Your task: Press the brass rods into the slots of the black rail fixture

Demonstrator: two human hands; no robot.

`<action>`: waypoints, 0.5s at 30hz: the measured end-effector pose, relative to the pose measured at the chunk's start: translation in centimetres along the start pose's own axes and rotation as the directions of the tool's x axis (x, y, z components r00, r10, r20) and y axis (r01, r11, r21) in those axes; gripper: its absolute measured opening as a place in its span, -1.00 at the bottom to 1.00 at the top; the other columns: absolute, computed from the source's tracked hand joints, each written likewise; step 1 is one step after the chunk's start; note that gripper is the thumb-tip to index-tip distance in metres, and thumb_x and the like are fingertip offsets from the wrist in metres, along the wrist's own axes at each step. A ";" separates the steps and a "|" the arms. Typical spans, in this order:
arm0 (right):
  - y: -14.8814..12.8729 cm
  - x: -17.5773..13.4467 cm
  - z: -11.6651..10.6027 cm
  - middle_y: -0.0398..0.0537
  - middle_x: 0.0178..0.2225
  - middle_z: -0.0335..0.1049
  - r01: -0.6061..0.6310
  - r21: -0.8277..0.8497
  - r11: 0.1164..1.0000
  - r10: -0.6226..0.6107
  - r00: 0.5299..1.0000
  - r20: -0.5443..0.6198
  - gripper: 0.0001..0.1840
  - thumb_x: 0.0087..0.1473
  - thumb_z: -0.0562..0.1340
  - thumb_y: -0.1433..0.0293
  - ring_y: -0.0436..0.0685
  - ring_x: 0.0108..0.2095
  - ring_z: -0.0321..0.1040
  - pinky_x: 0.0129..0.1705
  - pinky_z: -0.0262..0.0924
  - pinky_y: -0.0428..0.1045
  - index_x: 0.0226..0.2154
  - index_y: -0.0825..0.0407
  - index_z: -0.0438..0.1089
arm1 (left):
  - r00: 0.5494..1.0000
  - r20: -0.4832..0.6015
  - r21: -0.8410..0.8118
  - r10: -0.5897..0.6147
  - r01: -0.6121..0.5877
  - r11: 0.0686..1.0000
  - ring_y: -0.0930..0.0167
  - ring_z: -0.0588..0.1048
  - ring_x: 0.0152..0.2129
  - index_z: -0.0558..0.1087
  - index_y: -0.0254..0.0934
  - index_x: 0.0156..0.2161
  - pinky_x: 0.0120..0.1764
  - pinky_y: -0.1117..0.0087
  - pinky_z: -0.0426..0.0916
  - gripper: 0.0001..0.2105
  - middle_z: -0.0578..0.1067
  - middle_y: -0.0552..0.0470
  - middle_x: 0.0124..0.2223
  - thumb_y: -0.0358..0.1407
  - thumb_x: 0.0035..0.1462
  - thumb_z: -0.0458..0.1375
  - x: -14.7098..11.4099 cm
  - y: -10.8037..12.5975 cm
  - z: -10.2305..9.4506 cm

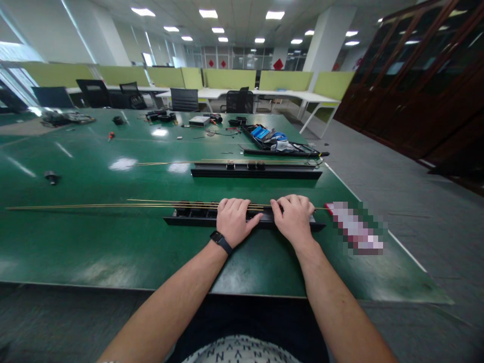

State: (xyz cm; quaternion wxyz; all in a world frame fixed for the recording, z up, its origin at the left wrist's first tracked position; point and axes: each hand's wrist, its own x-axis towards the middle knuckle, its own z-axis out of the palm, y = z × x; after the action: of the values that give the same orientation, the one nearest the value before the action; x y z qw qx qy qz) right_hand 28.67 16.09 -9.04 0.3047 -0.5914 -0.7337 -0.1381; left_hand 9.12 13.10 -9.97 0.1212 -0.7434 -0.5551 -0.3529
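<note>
Toward 9 o'clock on the bench [113,252], can see thin gold rods [86,205] leading into the black rail [266,222] at 6 o'clock. Holds the left hand [233,221] palm down from 7 o'clock, fingers curled over rail and rods, thumb stretched toward 2 o'clock. Has the right hand [294,216] there too, angled in from 5 o'clock, knuckles arched, thumb pointing toward 11 o'clock. Cannot tell gripping from pressing in either, with most fingertips hidden past the knuckles. Cannot follow the rods beneath both, nor identify the pixelated, red-edged object [357,232] near 4 o'clock.
</note>
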 end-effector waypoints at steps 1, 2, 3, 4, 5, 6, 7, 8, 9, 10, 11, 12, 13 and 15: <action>-0.1 0.0 0.0 0.08 -0.14 0.47 0.006 0.004 1.000 -0.006 1.000 0.008 -0.55 0.36 0.08 0.09 0.28 -0.03 0.12 0.00 -0.13 0.18 -0.35 -0.02 0.54 | 1.000 0.002 -0.001 0.000 0.000 1.000 0.19 0.53 -0.09 0.53 -0.20 -0.03 0.09 0.08 0.22 -0.60 0.63 -0.12 -0.08 0.07 0.29 0.15 0.0 0.0 0.0; -0.1 0.0 0.0 0.08 -0.15 0.47 0.012 0.008 1.000 -0.012 1.000 0.016 -0.54 0.36 0.08 0.09 0.28 -0.03 0.12 0.01 -0.13 0.18 -0.34 -0.02 0.54 | 1.000 0.004 -0.002 0.000 0.000 1.000 0.19 0.53 -0.09 0.53 -0.20 -0.03 0.09 0.08 0.21 -0.61 0.63 -0.12 -0.08 0.06 0.29 0.15 0.0 0.0 0.0; -0.2 0.0 0.0 0.08 -0.15 0.47 0.017 0.010 1.000 -0.018 1.000 0.024 -0.54 0.36 0.08 0.08 0.28 -0.03 0.13 0.01 -0.12 0.18 -0.33 -0.02 0.54 | 1.000 0.004 -0.003 -0.001 0.002 1.000 0.18 0.53 -0.09 0.53 -0.20 -0.03 0.10 0.08 0.21 -0.61 0.63 -0.12 -0.08 0.06 0.29 0.15 0.0 0.0 0.0; -0.2 0.0 0.0 0.08 -0.15 0.47 0.022 0.010 1.000 -0.022 0.999 0.029 -0.54 0.36 0.08 0.08 0.28 -0.02 0.13 0.01 -0.12 0.18 -0.33 -0.03 0.54 | 1.000 0.004 -0.002 -0.002 0.002 1.000 0.18 0.53 -0.09 0.53 -0.20 -0.03 0.10 0.07 0.21 -0.61 0.63 -0.13 -0.08 0.06 0.29 0.15 0.0 0.0 0.0; -0.2 0.0 0.0 0.08 -0.14 0.47 0.024 0.008 1.000 -0.024 0.999 0.030 -0.53 0.37 0.08 0.07 0.28 -0.02 0.13 0.01 -0.12 0.19 -0.33 -0.03 0.55 | 1.000 0.003 -0.001 -0.002 0.002 1.000 0.18 0.53 -0.08 0.53 -0.20 -0.03 0.10 0.07 0.21 -0.61 0.63 -0.13 -0.08 0.07 0.29 0.15 0.0 0.0 0.0; -0.2 0.0 0.0 0.08 -0.14 0.47 0.025 0.004 1.000 -0.025 0.999 0.029 -0.53 0.37 0.08 0.07 0.28 -0.02 0.12 0.01 -0.12 0.19 -0.33 -0.03 0.55 | 1.000 0.002 -0.001 -0.001 0.001 1.000 0.18 0.53 -0.08 0.53 -0.20 -0.02 0.10 0.07 0.21 -0.60 0.63 -0.13 -0.08 0.07 0.30 0.14 0.0 0.0 0.0; -0.1 0.0 0.1 0.09 -0.13 0.47 0.022 0.000 1.000 -0.022 0.999 0.025 -0.53 0.37 0.08 0.08 0.28 -0.02 0.12 0.01 -0.13 0.19 -0.34 -0.03 0.55 | 1.000 0.002 -0.001 0.000 0.000 1.000 0.18 0.53 -0.08 0.53 -0.20 -0.02 0.10 0.07 0.21 -0.60 0.63 -0.13 -0.08 0.07 0.30 0.14 0.0 0.0 0.0; -0.1 0.0 0.1 0.09 -0.13 0.47 0.016 -0.004 1.000 -0.016 1.000 0.020 -0.53 0.37 0.08 0.08 0.28 -0.02 0.12 0.01 -0.13 0.19 -0.34 -0.02 0.56 | 1.000 0.003 -0.002 0.001 -0.001 1.000 0.18 0.53 -0.08 0.53 -0.20 -0.02 0.10 0.07 0.21 -0.60 0.63 -0.13 -0.08 0.07 0.30 0.14 0.0 0.0 0.0; 0.0 0.0 0.1 0.10 -0.13 0.47 0.009 -0.009 1.000 -0.009 1.000 0.015 -0.52 0.37 0.07 0.08 0.29 -0.02 0.11 0.01 -0.13 0.19 -0.34 -0.02 0.56 | 1.000 0.005 -0.003 0.002 -0.002 1.000 0.18 0.53 -0.08 0.53 -0.20 -0.02 0.10 0.07 0.21 -0.60 0.63 -0.13 -0.07 0.07 0.30 0.14 0.0 0.0 0.0; 0.1 0.0 0.1 0.10 -0.12 0.47 -0.001 -0.014 1.000 0.001 1.000 0.011 -0.52 0.37 0.07 0.09 0.29 -0.02 0.11 0.01 -0.13 0.20 -0.35 -0.02 0.56 | 1.000 0.008 -0.004 0.002 -0.002 1.000 0.18 0.53 -0.08 0.53 -0.20 -0.02 0.10 0.08 0.21 -0.60 0.63 -0.13 -0.07 0.07 0.30 0.14 0.0 0.0 0.0; 0.1 0.0 0.0 0.11 -0.12 0.47 -0.010 -0.020 1.000 0.010 1.000 0.010 -0.51 0.37 0.06 0.09 0.29 -0.02 0.11 0.01 -0.13 0.20 -0.35 -0.01 0.56 | 1.000 0.009 -0.004 0.001 -0.001 1.000 0.18 0.53 -0.08 0.53 -0.20 -0.02 0.10 0.08 0.21 -0.60 0.63 -0.13 -0.07 0.07 0.30 0.14 0.0 0.0 0.0; 0.2 0.1 0.0 0.11 -0.12 0.47 -0.016 -0.024 1.000 0.016 1.000 0.010 -0.51 0.37 0.06 0.09 0.29 -0.02 0.11 0.01 -0.13 0.20 -0.36 -0.01 0.56 | 1.000 0.009 -0.003 0.000 0.000 1.000 0.18 0.53 -0.08 0.53 -0.20 -0.02 0.10 0.08 0.21 -0.60 0.63 -0.13 -0.07 0.07 0.30 0.14 0.0 -0.1 0.0; 0.2 0.1 0.0 0.10 -0.12 0.47 -0.018 -0.028 0.999 0.018 1.000 0.012 -0.51 0.37 0.06 0.09 0.29 -0.02 0.11 0.01 -0.13 0.20 -0.36 -0.01 0.56 | 1.000 0.008 -0.001 -0.001 0.001 1.000 0.18 0.54 -0.08 0.53 -0.20 -0.02 0.10 0.08 0.21 -0.59 0.63 -0.13 -0.07 0.07 0.30 0.13 0.0 -0.1 0.0; 0.2 0.0 -0.1 0.09 -0.12 0.48 -0.014 -0.026 1.000 0.015 1.000 0.021 -0.51 0.37 0.06 0.09 0.29 -0.02 0.12 0.02 -0.12 0.20 -0.35 -0.02 0.56 | 1.000 0.005 0.004 0.000 0.000 1.000 0.19 0.54 -0.08 0.53 -0.21 -0.02 0.10 0.08 0.21 -0.59 0.63 -0.13 -0.07 0.08 0.30 0.13 -0.1 -0.1 0.0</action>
State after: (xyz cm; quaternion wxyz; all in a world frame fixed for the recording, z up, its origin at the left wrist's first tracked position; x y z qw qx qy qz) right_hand 28.86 16.12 -8.98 0.2902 -0.6020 -0.7307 -0.1395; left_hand 9.05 13.06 -9.99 0.1214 -0.7441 -0.5560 -0.3499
